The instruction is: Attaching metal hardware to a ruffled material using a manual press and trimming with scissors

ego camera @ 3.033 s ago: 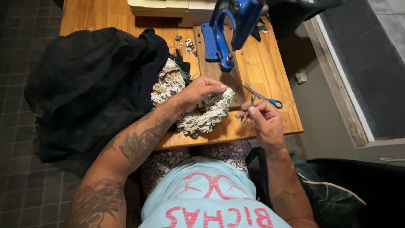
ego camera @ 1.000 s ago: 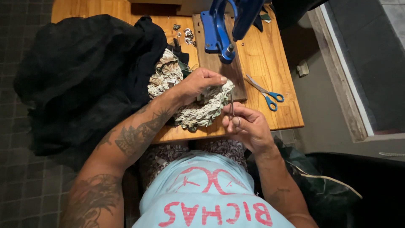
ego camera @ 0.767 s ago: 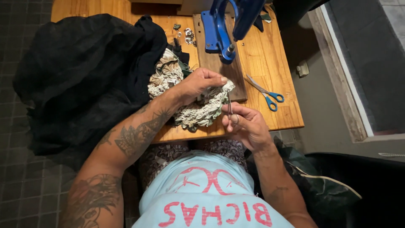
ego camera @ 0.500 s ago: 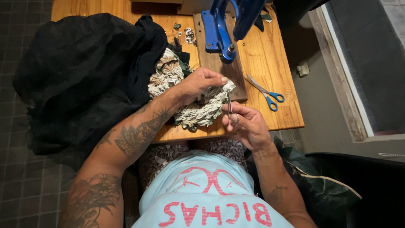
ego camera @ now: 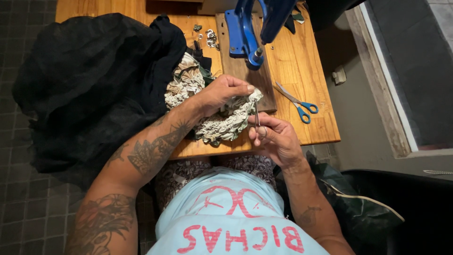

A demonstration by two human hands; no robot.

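The left hand (ego camera: 225, 92) pinched the ruffled pale fabric (ego camera: 226, 123) on the tabletop (ego camera: 302, 66); the right hand (ego camera: 273, 136) gripped small scissors (ego camera: 256, 113), apparently mid-snip, calling for careful blade placement.

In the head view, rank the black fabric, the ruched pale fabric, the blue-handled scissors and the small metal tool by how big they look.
1. black fabric, by far the largest.
2. ruched pale fabric, gripped by the left hand.
3. blue-handled scissors.
4. small metal tool in the right hand; partly hidden, so its full size is unsure.
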